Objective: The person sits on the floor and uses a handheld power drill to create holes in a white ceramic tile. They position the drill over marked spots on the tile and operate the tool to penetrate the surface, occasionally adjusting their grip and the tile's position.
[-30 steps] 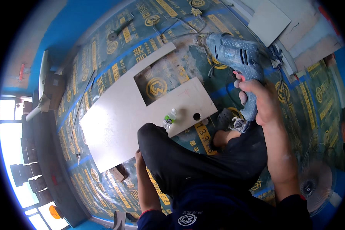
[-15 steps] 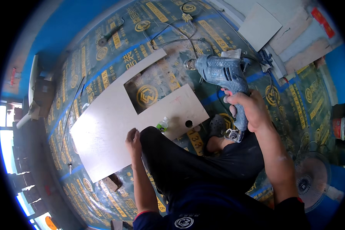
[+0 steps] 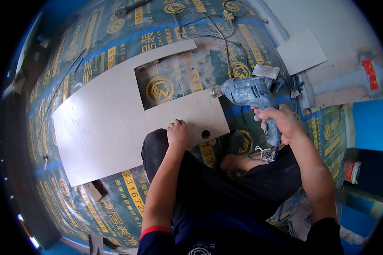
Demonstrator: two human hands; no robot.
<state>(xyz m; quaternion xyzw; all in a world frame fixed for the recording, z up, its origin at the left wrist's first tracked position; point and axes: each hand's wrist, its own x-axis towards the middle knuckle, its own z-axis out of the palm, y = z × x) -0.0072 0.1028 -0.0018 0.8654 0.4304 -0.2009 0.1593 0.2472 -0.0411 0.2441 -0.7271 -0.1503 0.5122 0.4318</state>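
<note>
Presently, the right hand (image 3: pixel 281 124) grips the drill (image 3: pixel 247 91), its chuck (image 3: pixel 216 91) near the notched white panel (image 3: pixel 102 127) on the covered floor (image 3: pixel 95 51) — seemingly a positioning step. The left hand (image 3: pixel 179 134) curls over the panel — whether gripping anything, one cannot tell; the next move likely calls for careful aim.

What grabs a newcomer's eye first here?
The speckled blue drill in the right hand, right of centre, its chuck pointing left. Next, the big white panel filling the left and middle, with a deep notch and a round hole toward its right end.
</note>
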